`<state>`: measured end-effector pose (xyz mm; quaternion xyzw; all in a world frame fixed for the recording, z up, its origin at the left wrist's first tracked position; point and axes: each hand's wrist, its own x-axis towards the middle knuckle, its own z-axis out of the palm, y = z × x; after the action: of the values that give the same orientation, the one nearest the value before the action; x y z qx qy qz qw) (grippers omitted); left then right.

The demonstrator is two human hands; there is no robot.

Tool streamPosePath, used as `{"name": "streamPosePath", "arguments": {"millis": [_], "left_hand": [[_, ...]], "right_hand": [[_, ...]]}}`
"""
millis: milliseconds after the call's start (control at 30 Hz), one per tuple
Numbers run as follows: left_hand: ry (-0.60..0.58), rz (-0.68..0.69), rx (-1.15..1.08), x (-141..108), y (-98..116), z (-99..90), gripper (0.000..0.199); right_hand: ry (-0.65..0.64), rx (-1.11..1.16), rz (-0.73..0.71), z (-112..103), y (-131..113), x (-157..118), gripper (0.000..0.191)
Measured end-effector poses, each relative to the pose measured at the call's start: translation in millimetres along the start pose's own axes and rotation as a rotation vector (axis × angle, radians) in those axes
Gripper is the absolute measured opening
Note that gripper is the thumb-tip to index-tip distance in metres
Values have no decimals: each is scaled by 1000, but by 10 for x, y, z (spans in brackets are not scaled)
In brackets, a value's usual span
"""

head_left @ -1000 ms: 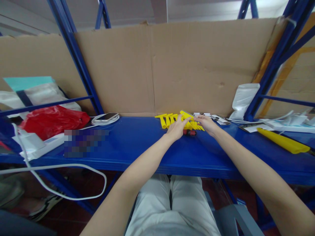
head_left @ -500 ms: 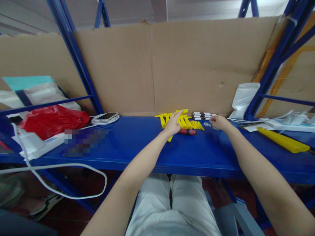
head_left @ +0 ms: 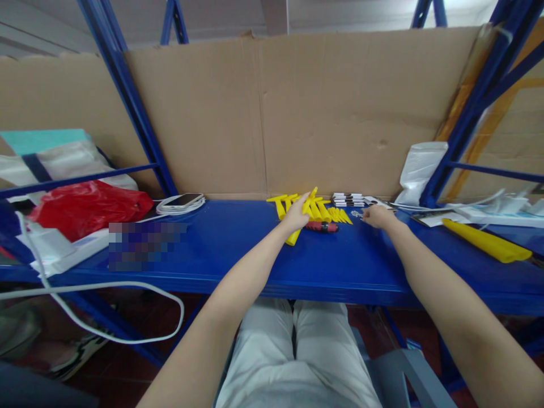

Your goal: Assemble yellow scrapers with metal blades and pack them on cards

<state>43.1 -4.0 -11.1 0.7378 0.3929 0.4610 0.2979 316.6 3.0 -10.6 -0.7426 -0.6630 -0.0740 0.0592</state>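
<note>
The left hand (head_left: 296, 215) curls its fingers around a yellow piece (head_left: 292, 238), whose end juts out below the hand, toward the near table edge. The right hand (head_left: 377, 216) bunches its fingertips just beside small pale bits (head_left: 356, 214); whether they pinch one I cannot tell. Between the hands lie more yellow pieces (head_left: 324, 213) and a red-and-black tool (head_left: 323, 227).

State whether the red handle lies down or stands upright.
Lying down: the red handle stretches sideways along the blue table, near the left hand.

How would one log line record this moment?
left hand: holding yellow piece | right hand: beside pale parts, grasp unclear | red-black tool: on table
</note>
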Motion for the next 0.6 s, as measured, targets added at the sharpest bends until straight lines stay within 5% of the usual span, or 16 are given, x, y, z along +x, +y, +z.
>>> {"name": "streamPosePath", "arguments": {"millis": [400, 600], "left_hand": [[-58, -119, -17, -35, 63, 15, 80], [-154, -255, -221, -63, 108, 81, 85]], "right_hand": [[19, -12, -69, -28, -106, -46, 23], [47, 43, -61, -31, -156, -53, 20]]}}
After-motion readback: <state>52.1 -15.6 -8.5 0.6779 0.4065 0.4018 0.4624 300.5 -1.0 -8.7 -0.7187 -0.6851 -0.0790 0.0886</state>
